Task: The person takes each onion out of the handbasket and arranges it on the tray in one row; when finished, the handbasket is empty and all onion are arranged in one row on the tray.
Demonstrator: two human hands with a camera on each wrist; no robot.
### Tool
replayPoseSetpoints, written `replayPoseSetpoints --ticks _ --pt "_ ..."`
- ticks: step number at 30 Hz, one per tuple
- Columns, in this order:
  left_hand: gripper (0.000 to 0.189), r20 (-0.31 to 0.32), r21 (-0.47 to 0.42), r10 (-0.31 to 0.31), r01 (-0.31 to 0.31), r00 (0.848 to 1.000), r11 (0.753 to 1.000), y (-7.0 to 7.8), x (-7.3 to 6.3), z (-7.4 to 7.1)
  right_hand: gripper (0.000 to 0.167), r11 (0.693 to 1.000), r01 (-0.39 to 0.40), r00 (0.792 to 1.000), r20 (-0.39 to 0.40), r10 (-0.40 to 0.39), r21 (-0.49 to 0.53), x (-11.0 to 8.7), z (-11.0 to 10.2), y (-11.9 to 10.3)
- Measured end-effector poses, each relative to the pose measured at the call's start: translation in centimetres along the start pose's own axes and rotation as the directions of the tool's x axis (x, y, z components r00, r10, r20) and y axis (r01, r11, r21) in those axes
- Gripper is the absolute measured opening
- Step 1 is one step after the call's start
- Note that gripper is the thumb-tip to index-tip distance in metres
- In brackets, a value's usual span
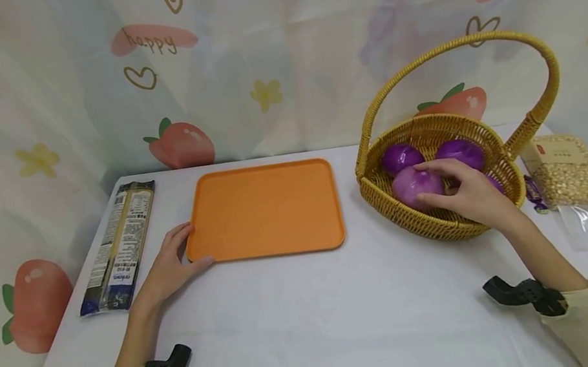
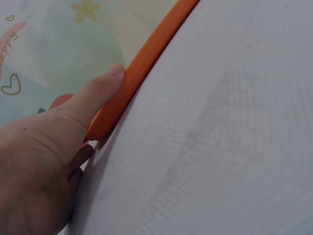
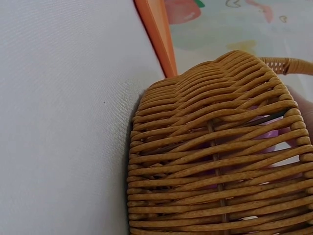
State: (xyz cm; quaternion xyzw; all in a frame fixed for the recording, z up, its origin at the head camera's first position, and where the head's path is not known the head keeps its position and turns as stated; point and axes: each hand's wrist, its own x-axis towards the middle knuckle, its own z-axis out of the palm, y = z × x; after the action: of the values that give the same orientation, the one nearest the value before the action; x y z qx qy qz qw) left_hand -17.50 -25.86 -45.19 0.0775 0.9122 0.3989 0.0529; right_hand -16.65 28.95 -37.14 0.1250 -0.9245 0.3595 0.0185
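In the head view my right hand (image 1: 469, 192) reaches into a wicker basket (image 1: 425, 223), thumb and fingers around a light purple ball (image 1: 417, 186). Darker glossy purple balls (image 1: 401, 157) lie beside it; part of another shows behind the hand. The basket's woven side (image 3: 210, 161) hides most of that hand in the right wrist view. My left hand (image 1: 172, 267) grips the near left corner of an orange tray (image 1: 263, 212), which lies flat with nothing on it. The left wrist view shows the thumb (image 2: 100, 90) against the tray's rim (image 2: 142, 63).
A long dark-and-white packet (image 1: 119, 247) lies left of the tray. Right of the basket are a clear bag of pale grains (image 1: 572, 174) and a small purple wrapper (image 1: 534, 193). The basket's tall handle (image 1: 458, 42) arches above it. A patterned curtain (image 1: 270, 50) hangs behind the white table.
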Motion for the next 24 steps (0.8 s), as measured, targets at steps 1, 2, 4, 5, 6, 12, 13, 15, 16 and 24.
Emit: replayPoseSetpoints --ticks 1,2,4,5,6,12,13,15,16,24 --pt "0.091 0.001 0.000 0.001 -0.001 1.000 1.000 0.02 -0.01 0.00 0.056 1.000 0.000 1.000 -0.003 0.000 -0.004 -0.01 -0.03 0.01" --pt "0.091 0.001 0.000 0.001 -0.001 1.000 1.000 0.03 -0.01 0.00 0.056 1.000 -0.006 1.000 -0.007 0.006 -0.003 -0.03 -0.05 0.00" --pt "0.091 0.000 -0.001 0.000 0.000 1.000 1.000 0.07 -0.02 0.00 0.056 1.000 -0.014 1.000 -0.011 0.014 -0.001 -0.06 -0.12 0.01" --pt "0.091 0.000 -0.002 0.000 0.000 1.000 1.000 0.11 -0.02 0.00 0.056 1.000 -0.017 1.000 -0.012 0.017 0.003 -0.07 -0.16 0.03" --pt "0.090 -0.001 -0.001 0.000 0.000 1.000 1.000 0.14 -0.01 0.00 0.056 1.000 -0.025 1.000 -0.013 0.025 0.010 -0.08 -0.20 0.03" --pt "0.090 -0.006 -0.001 0.006 -0.006 1.000 1.000 0.14 0.01 -0.05 0.056 0.998 -0.049 0.999 -0.018 0.050 0.036 -0.06 -0.20 0.15" --pt "0.090 -0.007 -0.002 0.008 -0.008 1.000 1.000 0.09 0.02 -0.05 0.056 0.998 -0.050 0.998 -0.023 0.051 0.041 -0.04 -0.17 0.20" --pt "0.090 -0.007 -0.001 0.007 -0.007 1.000 1.000 -0.01 0.01 -0.02 0.055 0.998 -0.049 0.998 -0.036 0.051 0.047 -0.02 -0.12 0.31" --pt "0.091 -0.006 0.000 0.007 -0.007 1.000 1.000 -0.08 0.01 0.01 0.055 0.998 -0.045 0.998 -0.043 0.047 0.051 -0.01 -0.09 0.37" --pt "0.091 -0.006 -0.006 0.001 -0.001 1.000 1.000 -0.19 0.03 0.14 0.055 0.995 0.011 0.994 -0.111 -0.001 0.095 -0.09 -0.05 0.40"
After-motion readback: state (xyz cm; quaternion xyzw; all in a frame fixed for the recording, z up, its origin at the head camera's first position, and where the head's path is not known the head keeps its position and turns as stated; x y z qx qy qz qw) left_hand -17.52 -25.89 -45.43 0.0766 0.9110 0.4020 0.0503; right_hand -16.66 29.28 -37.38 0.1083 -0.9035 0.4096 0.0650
